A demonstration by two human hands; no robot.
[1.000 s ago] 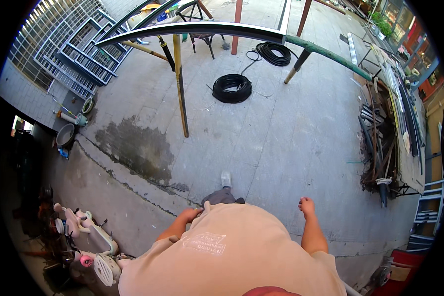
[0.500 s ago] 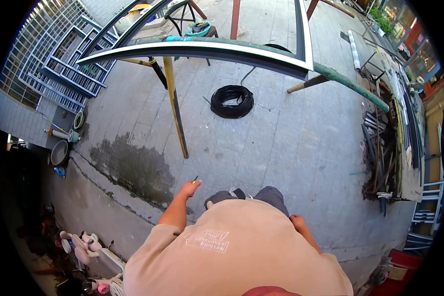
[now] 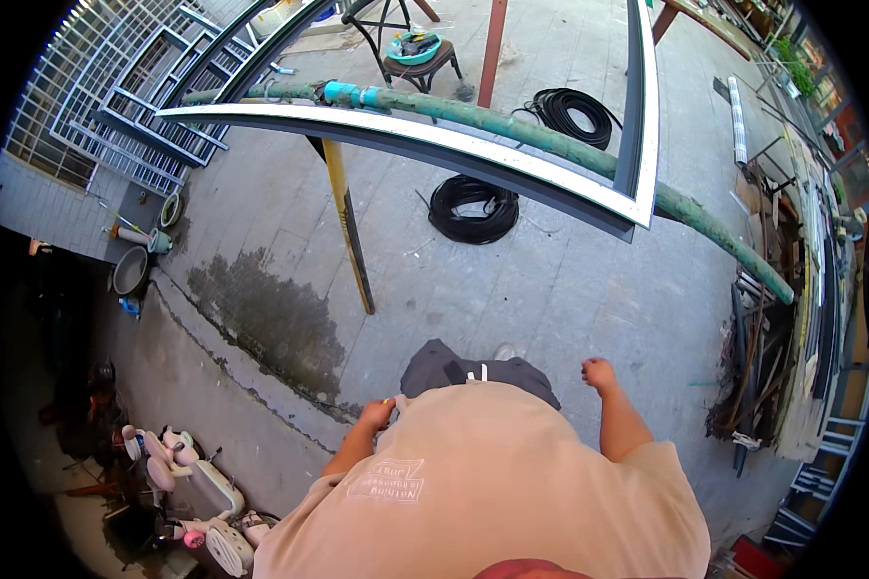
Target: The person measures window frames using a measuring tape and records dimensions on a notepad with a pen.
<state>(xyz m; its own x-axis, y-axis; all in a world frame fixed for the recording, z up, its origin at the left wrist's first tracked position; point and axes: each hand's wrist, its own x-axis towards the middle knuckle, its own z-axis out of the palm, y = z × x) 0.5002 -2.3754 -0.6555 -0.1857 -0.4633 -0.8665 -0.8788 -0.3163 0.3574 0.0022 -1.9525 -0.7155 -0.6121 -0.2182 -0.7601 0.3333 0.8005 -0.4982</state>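
My left hand is low beside my left hip, closed round a small tool; a bit of yellow shows at the fingers, and the rest of the tool is hidden. My right hand swings out in front of my right hip, fingers curled in, with nothing seen in them. Ahead of me, a dark frame with white edges lies across a green pipe that has a blue band. Beneath it stands a yellow-and-black leg. Both hands are well apart from the frame.
Two coils of black cable lie on the paved floor. A chair behind the pipe bears a turquoise basin of tools. Metal frames lean at the left, with a pink ride-on toy nearer. Scrap lengths are piled right.
The frame and pipe look nearer, and the second coil shows more fully. My left hand has drawn back to my hip; my right hand has swung forward.
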